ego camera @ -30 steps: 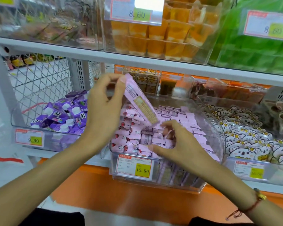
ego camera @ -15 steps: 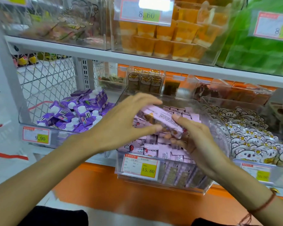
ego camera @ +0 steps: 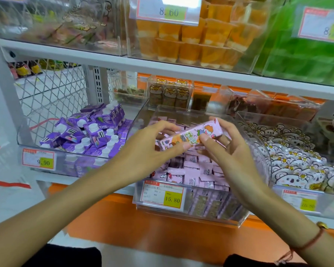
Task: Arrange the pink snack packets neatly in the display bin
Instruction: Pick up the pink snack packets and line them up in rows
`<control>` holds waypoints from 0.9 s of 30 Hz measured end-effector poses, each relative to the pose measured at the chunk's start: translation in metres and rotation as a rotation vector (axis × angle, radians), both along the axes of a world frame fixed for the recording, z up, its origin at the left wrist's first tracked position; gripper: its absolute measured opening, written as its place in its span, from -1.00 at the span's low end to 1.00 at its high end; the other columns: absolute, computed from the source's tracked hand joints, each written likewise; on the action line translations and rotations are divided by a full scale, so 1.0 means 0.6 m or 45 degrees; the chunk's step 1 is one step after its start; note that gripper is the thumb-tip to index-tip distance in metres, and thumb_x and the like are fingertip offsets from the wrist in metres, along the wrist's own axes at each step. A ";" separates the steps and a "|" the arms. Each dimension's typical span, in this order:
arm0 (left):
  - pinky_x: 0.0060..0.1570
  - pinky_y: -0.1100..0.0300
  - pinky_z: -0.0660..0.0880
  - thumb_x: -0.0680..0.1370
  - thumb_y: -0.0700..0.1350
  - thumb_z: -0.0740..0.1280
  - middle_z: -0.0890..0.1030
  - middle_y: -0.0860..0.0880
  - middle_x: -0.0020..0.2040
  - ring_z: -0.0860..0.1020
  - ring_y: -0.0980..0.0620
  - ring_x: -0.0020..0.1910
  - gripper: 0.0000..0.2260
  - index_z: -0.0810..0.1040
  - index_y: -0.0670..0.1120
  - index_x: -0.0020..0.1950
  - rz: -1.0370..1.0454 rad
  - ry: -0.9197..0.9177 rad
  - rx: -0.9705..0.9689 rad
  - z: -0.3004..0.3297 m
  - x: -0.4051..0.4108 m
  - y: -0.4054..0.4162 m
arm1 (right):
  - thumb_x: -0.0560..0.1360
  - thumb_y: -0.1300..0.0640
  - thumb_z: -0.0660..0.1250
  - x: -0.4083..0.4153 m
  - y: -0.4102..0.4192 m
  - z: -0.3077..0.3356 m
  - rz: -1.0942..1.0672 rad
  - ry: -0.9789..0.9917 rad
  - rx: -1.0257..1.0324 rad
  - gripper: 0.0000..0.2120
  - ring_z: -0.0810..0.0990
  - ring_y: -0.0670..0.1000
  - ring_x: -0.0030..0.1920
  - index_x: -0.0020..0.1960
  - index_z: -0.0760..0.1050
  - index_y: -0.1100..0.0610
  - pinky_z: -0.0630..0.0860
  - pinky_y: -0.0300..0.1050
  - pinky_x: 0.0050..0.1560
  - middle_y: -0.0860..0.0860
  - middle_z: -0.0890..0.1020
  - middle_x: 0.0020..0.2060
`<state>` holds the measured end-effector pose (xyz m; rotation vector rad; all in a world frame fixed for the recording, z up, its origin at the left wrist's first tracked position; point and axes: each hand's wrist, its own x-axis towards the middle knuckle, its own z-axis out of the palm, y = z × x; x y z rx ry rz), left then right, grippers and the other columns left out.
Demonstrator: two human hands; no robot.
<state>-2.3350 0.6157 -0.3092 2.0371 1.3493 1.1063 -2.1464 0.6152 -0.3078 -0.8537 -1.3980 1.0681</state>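
- A person stands at a shop shelf, both bare arms reaching toward a clear plastic display bin that sits at the centre of the view, its yellow price tag on the front wall.
- The long pink packet now lies almost level, printed face up, held above the bin. A second ago it stood on end in the left hand alone; half a second ago it was being tipped down between both hands.
- The left hand grips the packet's 8 o'clock end, thumb below and fingers curled over the top.
- The right hand pinches the 2 o'clock end, thumb on the front face and fingers wrapped behind.
- Below, the small pink snack packets fill the bin in rough rows, some facing forward, some askew.
- My reading: the packet has been turned to show its front and squared up, so laying it flat on the pile looks like the next step. It is not yet resting on anything.
- At 9 o'clock sits a bin of purple cartons; at 3 o'clock a bin of white bear-print packets. Both are untouched.
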 end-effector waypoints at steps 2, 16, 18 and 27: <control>0.07 0.20 0.48 0.39 0.34 0.24 0.48 0.28 0.16 0.46 0.30 0.12 -0.52 0.39 0.20 0.25 0.063 0.204 0.082 -0.009 -0.012 -0.009 | 0.45 0.09 0.37 0.006 0.005 -0.004 -0.095 0.043 0.006 -0.58 0.68 -0.08 -0.07 0.27 0.35 -0.02 0.54 -0.34 -0.11 -0.04 0.69 -0.06; -0.13 0.14 0.46 0.51 0.29 -0.12 0.53 0.16 0.06 0.46 0.15 0.11 -0.49 0.53 0.16 0.17 0.039 1.171 0.303 0.002 -0.028 -0.019 | 0.57 0.15 0.26 -0.003 0.009 -0.020 -0.179 -0.482 0.269 -0.79 0.60 -0.24 -0.15 0.15 0.29 0.04 0.53 -0.32 -0.15 -0.12 0.57 -0.10; -0.03 0.09 0.48 0.51 0.30 -0.08 0.53 0.17 0.13 0.46 0.14 0.16 -0.50 0.50 0.17 0.24 0.017 1.141 0.256 0.005 -0.033 -0.017 | 0.57 0.14 0.25 0.004 0.009 -0.013 -0.150 -0.666 0.345 -0.79 0.55 -0.27 -0.13 0.17 0.29 0.02 0.49 -0.41 -0.16 -0.15 0.52 -0.18; -0.14 0.20 0.38 0.47 0.27 0.23 0.45 0.32 0.12 0.38 0.34 -0.02 -0.65 0.37 0.23 0.22 0.043 0.793 0.230 0.001 -0.033 -0.017 | 0.59 -0.06 0.14 -0.007 0.011 -0.024 -0.051 -1.514 0.587 -0.65 0.36 -0.09 0.16 0.34 0.43 -0.05 0.42 -0.12 0.03 -0.06 0.37 0.21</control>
